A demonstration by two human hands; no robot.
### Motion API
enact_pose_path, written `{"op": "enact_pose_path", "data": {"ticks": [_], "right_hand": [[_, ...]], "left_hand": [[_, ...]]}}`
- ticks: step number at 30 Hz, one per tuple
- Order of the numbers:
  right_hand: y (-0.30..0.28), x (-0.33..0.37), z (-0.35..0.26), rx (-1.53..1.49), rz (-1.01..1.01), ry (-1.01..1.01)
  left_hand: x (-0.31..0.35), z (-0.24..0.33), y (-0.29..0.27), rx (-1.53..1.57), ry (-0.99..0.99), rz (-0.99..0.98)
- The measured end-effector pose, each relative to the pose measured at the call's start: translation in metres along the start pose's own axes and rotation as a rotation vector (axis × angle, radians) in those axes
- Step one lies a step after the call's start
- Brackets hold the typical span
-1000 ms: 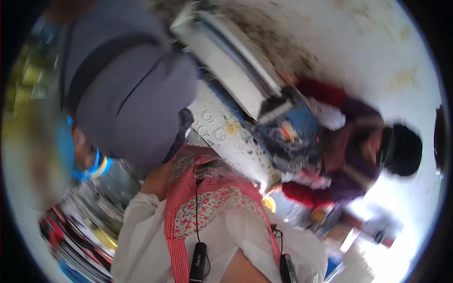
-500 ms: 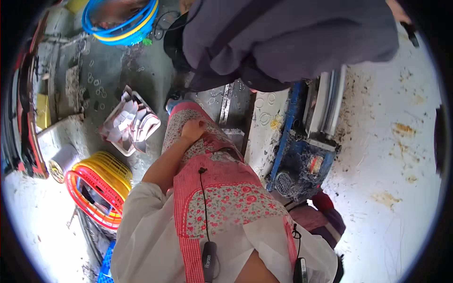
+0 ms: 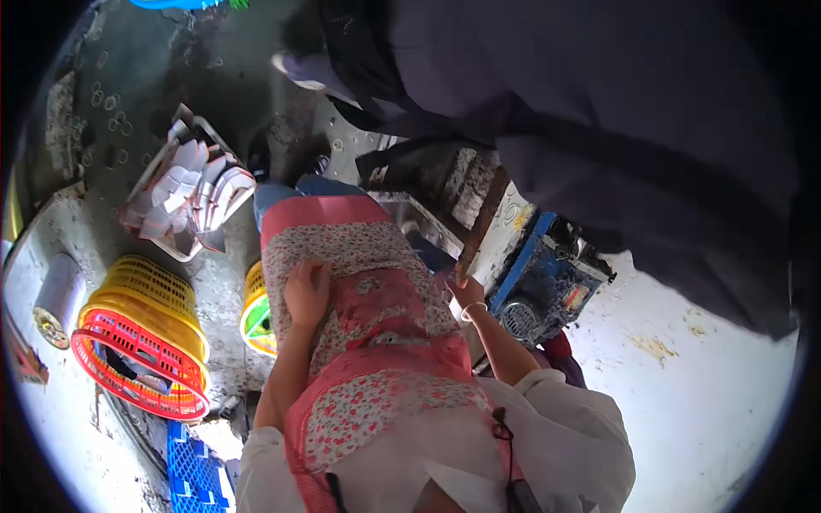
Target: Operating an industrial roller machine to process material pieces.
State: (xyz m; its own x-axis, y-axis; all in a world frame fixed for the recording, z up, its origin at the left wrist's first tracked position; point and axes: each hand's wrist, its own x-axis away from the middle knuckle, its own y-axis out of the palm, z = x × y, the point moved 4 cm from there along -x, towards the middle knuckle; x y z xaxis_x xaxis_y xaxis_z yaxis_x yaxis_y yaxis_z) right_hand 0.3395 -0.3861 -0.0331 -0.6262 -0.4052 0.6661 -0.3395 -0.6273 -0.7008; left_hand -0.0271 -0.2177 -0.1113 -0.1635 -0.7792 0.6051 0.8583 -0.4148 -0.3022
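Observation:
My left hand (image 3: 307, 293) rests against the front of my floral, red-trimmed apron (image 3: 342, 244), its fingers curled in loosely with nothing visible in them. On the other side, my right hand (image 3: 467, 295), with a pale band at the wrist, is at the near end of a rusty brown edge (image 3: 485, 224). It seems to touch that edge, but its fingers are partly hidden, so whether they grip it cannot be told. A blue, grime-covered machine (image 3: 547, 274) stands just right of this hand.
A person in dark clothing (image 3: 616, 145) fills the upper right, close by. To the left stand a white crate (image 3: 184, 255) of cut pieces, stacked yellow baskets (image 3: 150, 282) with a red basket (image 3: 90, 346), and a large spool (image 3: 60, 295). A blue crate (image 3: 192, 466) lies lower left.
My right hand has come into view beside the brown edge. My left hand sits lower and further left in the picture. The view has shifted, and the person in dark clothing covers more of the right.

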Motion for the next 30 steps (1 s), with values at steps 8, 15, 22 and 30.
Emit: {"op": "enact_pose_path", "data": {"ticks": [8,15,22,30], "right_hand": [[-0.004,-0.036,0.029,0.132,-0.125,-0.018],[-0.002,-0.048,0.031,0.358,-0.041,-0.045],[0.003,-0.068,0.016,0.513,-0.201,-0.109],[-0.009,-0.025,-0.045,0.398,-0.330,-0.374]], "left_hand": [[0.037,-0.031,-0.027,0.097,-0.148,0.091],[0.046,-0.040,-0.004,0.157,-0.267,0.168],[0.066,-0.063,0.011,0.302,-0.351,0.278],[0.072,-0.086,0.005,0.220,-0.246,0.460]]}}
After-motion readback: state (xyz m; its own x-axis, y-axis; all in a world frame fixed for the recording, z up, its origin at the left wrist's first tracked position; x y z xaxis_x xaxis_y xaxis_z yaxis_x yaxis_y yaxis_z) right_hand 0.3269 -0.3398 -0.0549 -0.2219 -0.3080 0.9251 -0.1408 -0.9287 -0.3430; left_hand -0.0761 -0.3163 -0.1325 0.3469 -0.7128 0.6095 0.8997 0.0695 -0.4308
